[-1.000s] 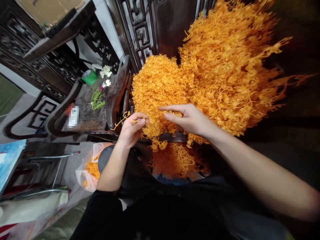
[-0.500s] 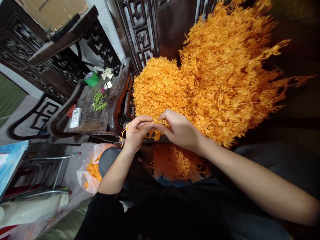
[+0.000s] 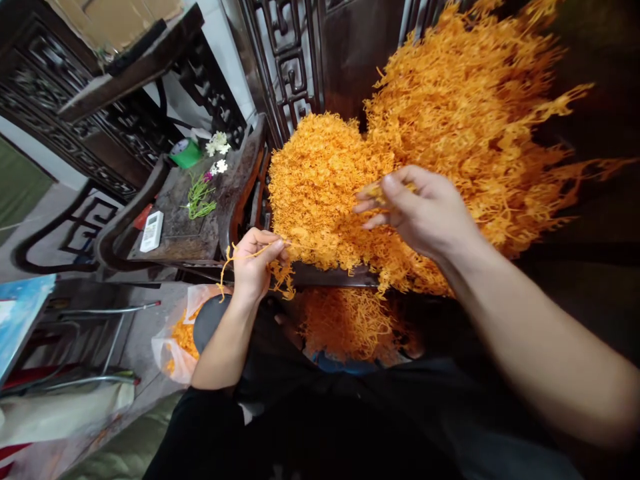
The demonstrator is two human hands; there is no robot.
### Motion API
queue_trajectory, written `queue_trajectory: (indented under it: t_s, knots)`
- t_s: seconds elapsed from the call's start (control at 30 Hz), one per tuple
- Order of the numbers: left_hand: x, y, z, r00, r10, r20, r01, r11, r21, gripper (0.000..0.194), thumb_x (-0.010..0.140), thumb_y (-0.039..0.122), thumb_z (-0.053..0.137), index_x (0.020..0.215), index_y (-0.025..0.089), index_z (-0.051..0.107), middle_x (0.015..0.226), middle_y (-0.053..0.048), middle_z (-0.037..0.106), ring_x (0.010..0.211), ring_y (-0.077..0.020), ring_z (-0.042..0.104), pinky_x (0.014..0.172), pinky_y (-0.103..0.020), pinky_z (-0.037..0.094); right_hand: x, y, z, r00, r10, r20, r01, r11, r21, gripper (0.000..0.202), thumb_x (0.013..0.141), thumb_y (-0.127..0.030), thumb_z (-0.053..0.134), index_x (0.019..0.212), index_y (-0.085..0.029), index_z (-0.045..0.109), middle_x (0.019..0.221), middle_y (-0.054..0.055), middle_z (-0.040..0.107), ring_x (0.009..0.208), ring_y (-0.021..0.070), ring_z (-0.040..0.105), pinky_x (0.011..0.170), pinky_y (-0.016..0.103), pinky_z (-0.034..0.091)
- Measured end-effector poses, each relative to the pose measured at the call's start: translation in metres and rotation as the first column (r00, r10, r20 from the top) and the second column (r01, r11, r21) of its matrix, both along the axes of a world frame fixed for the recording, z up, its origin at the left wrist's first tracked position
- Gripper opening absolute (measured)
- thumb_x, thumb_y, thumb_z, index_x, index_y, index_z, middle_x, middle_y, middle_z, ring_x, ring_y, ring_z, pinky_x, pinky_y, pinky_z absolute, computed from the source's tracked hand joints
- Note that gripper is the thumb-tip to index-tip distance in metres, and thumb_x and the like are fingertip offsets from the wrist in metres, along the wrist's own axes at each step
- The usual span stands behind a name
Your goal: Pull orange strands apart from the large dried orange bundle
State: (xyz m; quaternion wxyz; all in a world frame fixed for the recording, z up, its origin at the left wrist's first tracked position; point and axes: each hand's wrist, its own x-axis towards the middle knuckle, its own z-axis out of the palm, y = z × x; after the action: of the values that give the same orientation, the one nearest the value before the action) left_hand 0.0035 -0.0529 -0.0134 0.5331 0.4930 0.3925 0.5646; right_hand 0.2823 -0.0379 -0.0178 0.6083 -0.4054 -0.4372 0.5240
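Observation:
A thin orange strand is pinched between the thumb and fingers of my left hand. One end of it curls out past the wrist side, and a frizzy orange tuft hangs below the fingertips. My right hand is raised over the big heap of orange strands, its fingers apart and a little blurred. Orange shows between the thumb and fingers, but I cannot tell whether that is a held piece or the heap behind. The lower orange pile lies between the two hands.
On the dark carved wooden chair at left are green tape, white flowers, green stems and a white remote. More orange strands sit low before my lap. A plastic bag holds orange pieces.
My hands have parted. The right one moved up and right over the orange heap, its fingers spreading. My left hand shifted slightly left, keeping the strand.

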Motion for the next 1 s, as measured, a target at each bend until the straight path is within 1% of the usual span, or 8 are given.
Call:
queue_trajectory:
  t_s: [0.1, 0.27, 0.37, 0.5, 0.57, 0.77, 0.93, 1.0]
  knots:
    - [0.003, -0.001, -0.001, 0.999, -0.045, -0.003, 0.045, 0.999, 0.000, 0.030, 0.072, 0.026, 0.089, 0.077, 0.016, 0.061, 0.076, -0.002, 0.070, 0.058, -0.0123, 0.066, 0.048, -0.023, 0.051, -0.014, -0.012, 0.001, 0.985, 0.165, 0.047, -0.165, 0.986, -0.008, 0.039, 0.081, -0.054, 0.081, 0.083, -0.022, 0.058, 0.103, 0.010, 0.073, 0.083, 0.0211, 0.072, 0.064, 0.038, 0.061]
    - [0.009, -0.004, -0.004, 0.998, -0.061, -0.020, 0.061, 0.998, 0.008, 0.029, 0.073, 0.027, 0.089, 0.077, 0.017, 0.062, 0.075, -0.001, 0.069, 0.058, -0.0121, 0.066, 0.049, -0.022, 0.050, -0.036, -0.025, 0.003, 0.902, 0.168, 0.399, -0.225, 0.969, 0.100, 0.035, 0.091, -0.046, 0.071, 0.118, -0.024, 0.072, 0.086, 0.004, 0.070, 0.076, 0.0191, 0.067, 0.071, 0.040, 0.059]
    - [0.012, -0.005, -0.008, 0.994, -0.082, -0.070, 0.083, 0.997, 0.009, 0.027, 0.073, 0.026, 0.089, 0.078, 0.017, 0.065, 0.073, 0.000, 0.067, 0.056, -0.0117, 0.064, 0.051, -0.023, 0.050, -0.046, -0.030, 0.011, 0.811, 0.127, 0.571, -0.295, 0.931, 0.213, 0.027, 0.091, -0.044, 0.072, 0.104, -0.021, 0.076, 0.082, 0.003, 0.068, 0.077, 0.0183, 0.064, 0.079, 0.039, 0.054]
    - [0.011, -0.004, -0.008, 0.998, -0.048, -0.049, 0.049, 0.999, 0.022, 0.029, 0.070, 0.023, 0.090, 0.072, 0.017, 0.062, 0.070, 0.001, 0.064, 0.050, -0.0088, 0.058, 0.045, -0.021, 0.045, -0.030, -0.023, 0.026, 0.925, -0.286, 0.250, 0.204, 0.929, 0.310, 0.031, 0.097, -0.047, 0.064, 0.079, -0.022, 0.060, 0.073, 0.001, 0.060, 0.062, 0.0129, 0.055, 0.061, 0.031, 0.044]
    - [0.009, -0.003, -0.005, 0.997, -0.075, 0.001, 0.075, 0.997, -0.004, 0.032, 0.069, 0.025, 0.089, 0.070, 0.018, 0.058, 0.071, 0.000, 0.065, 0.050, -0.0090, 0.057, 0.044, -0.021, 0.043, -0.016, -0.016, 0.031, 0.936, -0.351, 0.017, 0.335, 0.908, 0.252, 0.031, 0.098, -0.048, 0.063, 0.081, -0.024, 0.053, 0.077, 0.000, 0.059, 0.055, 0.0102, 0.048, 0.052, 0.028, 0.035]
    - [0.004, -0.005, 0.003, 0.955, -0.272, 0.115, 0.264, 0.961, 0.079, 0.037, 0.066, 0.032, 0.088, 0.065, 0.019, 0.053, 0.060, 0.000, 0.058, 0.053, -0.0119, 0.054, 0.049, -0.024, 0.042, -0.019, -0.010, 0.006, 0.983, 0.168, 0.077, -0.174, 0.982, 0.079, 0.029, 0.094, -0.049, 0.067, 0.086, -0.023, 0.057, 0.090, 0.004, 0.070, 0.057, 0.0107, 0.051, 0.049, 0.027, 0.037]
    - [0.010, -0.010, 0.000, 0.901, -0.414, 0.126, 0.398, 0.908, 0.133, 0.031, 0.069, 0.027, 0.084, 0.065, 0.019, 0.054, 0.061, 0.000, 0.060, 0.050, -0.0110, 0.052, 0.047, -0.023, 0.041, -0.045, -0.022, -0.005, 0.884, 0.258, 0.390, -0.301, 0.952, 0.054, 0.043, 0.092, -0.051, 0.067, 0.123, -0.021, 0.070, 0.111, 0.008, 0.075, 0.099, 0.0217, 0.069, 0.089, 0.039, 0.054]
    - [0.014, -0.012, -0.003, 0.860, -0.488, 0.147, 0.468, 0.871, 0.151, 0.026, 0.072, 0.024, 0.081, 0.069, 0.019, 0.055, 0.063, 0.000, 0.063, 0.051, -0.0113, 0.053, 0.046, -0.022, 0.042, -0.052, -0.023, -0.003, 0.852, 0.290, 0.436, -0.354, 0.932, 0.071, 0.040, 0.089, -0.051, 0.070, 0.114, -0.019, 0.074, 0.112, 0.008, 0.075, 0.108, 0.0226, 0.068, 0.099, 0.040, 0.051]
